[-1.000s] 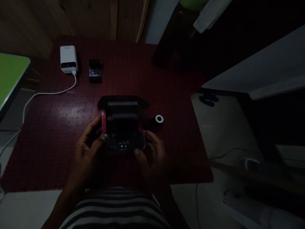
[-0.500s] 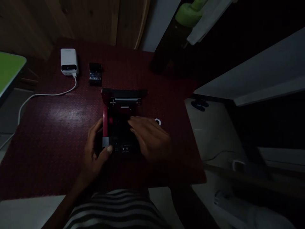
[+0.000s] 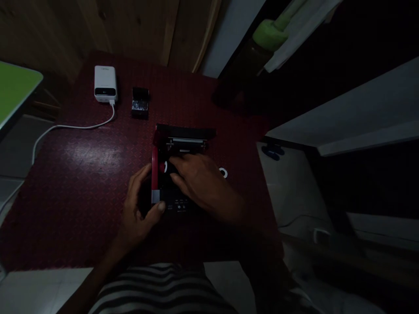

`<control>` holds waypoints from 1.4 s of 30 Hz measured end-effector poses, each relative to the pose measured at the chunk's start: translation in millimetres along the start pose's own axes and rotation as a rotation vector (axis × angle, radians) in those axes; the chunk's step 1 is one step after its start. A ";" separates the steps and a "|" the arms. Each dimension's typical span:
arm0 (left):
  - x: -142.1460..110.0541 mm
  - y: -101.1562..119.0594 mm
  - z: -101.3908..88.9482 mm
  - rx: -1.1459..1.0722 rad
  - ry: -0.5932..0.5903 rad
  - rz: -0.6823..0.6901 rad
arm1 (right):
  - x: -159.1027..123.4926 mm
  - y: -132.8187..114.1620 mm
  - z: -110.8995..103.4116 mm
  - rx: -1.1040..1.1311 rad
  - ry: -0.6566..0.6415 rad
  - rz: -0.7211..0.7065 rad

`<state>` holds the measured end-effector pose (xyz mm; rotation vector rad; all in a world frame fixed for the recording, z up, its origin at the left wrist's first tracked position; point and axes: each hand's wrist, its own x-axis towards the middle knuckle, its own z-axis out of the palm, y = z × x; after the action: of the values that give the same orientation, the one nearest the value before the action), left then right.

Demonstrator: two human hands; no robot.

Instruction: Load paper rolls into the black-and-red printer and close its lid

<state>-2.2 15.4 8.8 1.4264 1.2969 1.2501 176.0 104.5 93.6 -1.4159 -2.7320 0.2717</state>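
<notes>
A small black and red printer [image 3: 176,144] stands near the middle of the dark red table [image 3: 81,165] with its lid tipped back. My left hand [image 3: 139,209] grips its red left side, thumb on the front corner. My right hand [image 3: 199,181] lies over the open compartment, fingertips reaching inside toward a red knob. Whether the fingers hold anything is hidden. A small white ring, perhaps a roll core [image 3: 223,173], lies just right of the printer behind my right hand.
At the back left sit a white power bank [image 3: 104,83] with a white cable [image 3: 65,127] trailing off the left edge, and a small black battery-like block [image 3: 140,103]. A green surface [image 3: 13,89] is at far left; a pale shelf [image 3: 288,174] adjoins the table's right edge.
My right hand left the printer's front right corner and moved up into the open compartment. The lid has tipped further back. My left hand stays on the left side.
</notes>
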 end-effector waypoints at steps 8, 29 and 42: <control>0.1 0.4 -1.2 -0.013 -0.005 -0.035 | -95.4 2.0 -36.0 0.380 0.489 0.046; 0.2 0.9 -0.7 -0.027 0.038 -0.120 | -145.2 11.5 108.5 0.772 0.494 0.455; 2.6 0.3 -2.5 -0.027 0.018 -0.105 | -157.8 60.6 71.5 0.690 0.702 0.790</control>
<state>-4.7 17.8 9.8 1.3141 1.3438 1.2087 307.1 0.7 17.9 -1.7911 -1.2689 0.5388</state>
